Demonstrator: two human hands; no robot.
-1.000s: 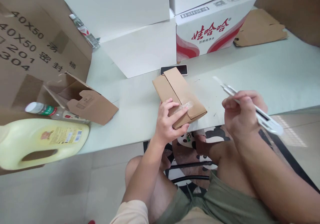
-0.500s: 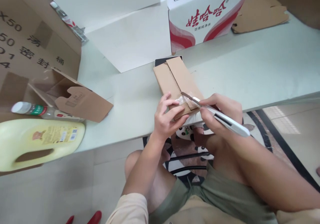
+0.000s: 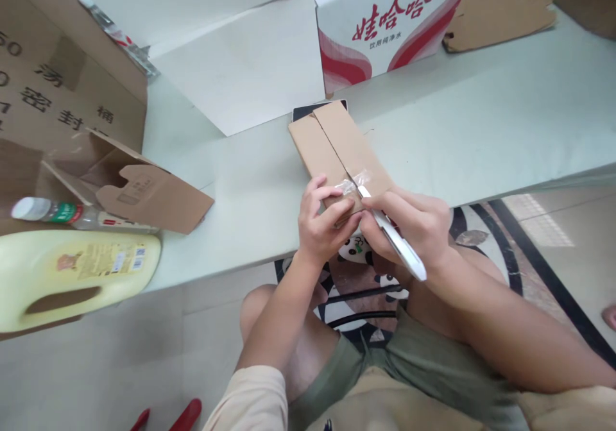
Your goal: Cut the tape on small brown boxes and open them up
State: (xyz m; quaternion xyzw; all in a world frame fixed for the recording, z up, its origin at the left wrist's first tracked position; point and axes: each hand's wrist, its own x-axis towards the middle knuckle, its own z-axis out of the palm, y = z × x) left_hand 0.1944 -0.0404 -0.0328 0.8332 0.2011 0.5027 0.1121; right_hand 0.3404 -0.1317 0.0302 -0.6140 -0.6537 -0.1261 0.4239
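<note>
A flat brown cardboard box [image 3: 315,145] lies at the table's front edge, its long seam facing up. Clear tape [image 3: 362,177] crosses the seam near the end closest to me. My left hand [image 3: 320,226] grips that near end, fingers bent over the top beside the tape. In my right hand [image 3: 418,216] is a white box cutter [image 3: 400,245], held like a pen. Its tip meets the seam just below the tape; most of the blade is hidden. Under the box's far end a dark, flat object with a pale rim [image 3: 302,111] partly shows.
White boxes [image 3: 250,72] and a red-and-white water carton [image 3: 385,33] stand behind. At left are an opened cardboard box [image 3: 168,194], a plastic bottle [image 3: 62,211], a yellow jug [image 3: 110,258] and a large carton [image 3: 62,91]. Flattened cardboard [image 3: 500,14] lies at back right.
My right hand has moved the box cutter left and toward me along the seam, and its handle now points more toward me. My left hand keeps its grip on the box.
</note>
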